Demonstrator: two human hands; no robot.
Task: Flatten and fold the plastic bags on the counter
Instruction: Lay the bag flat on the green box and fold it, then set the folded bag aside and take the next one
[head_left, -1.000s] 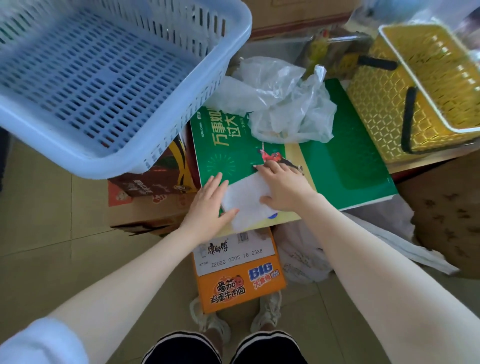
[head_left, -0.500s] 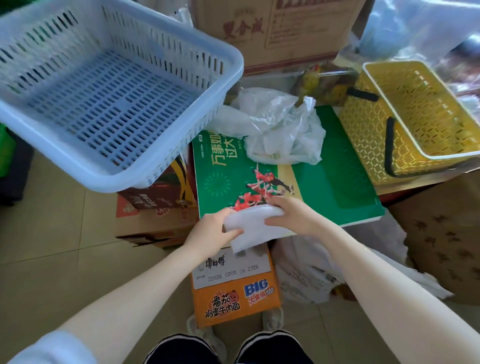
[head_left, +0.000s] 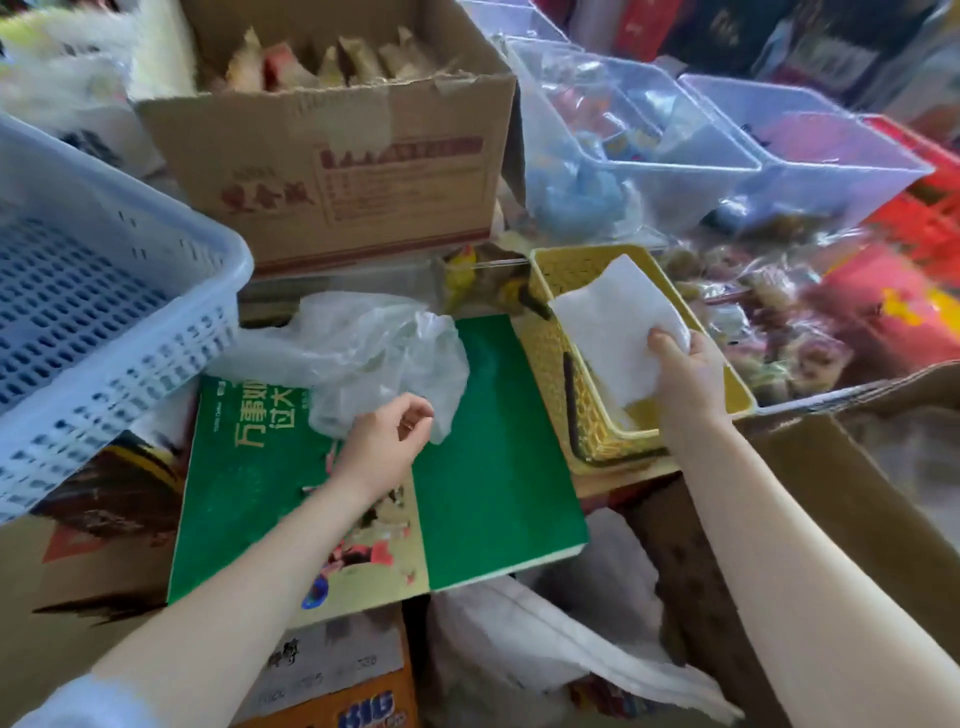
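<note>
Right hand (head_left: 685, 374) pinching folded bag (head_left: 615, 322) (white) over yellow basket (head_left: 550, 364)

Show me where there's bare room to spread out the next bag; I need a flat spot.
The plain green half of the green box, between the left hand and the yellow basket, is bare. Its far left corner is crowded by the crumpled bags. The right hand holds the folded bag over the basket.

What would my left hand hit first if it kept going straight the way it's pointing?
Most likely the crumpled clear plastic bag on the green box; your left hand points up-right at its near edge, though depth is hard to judge.
</note>
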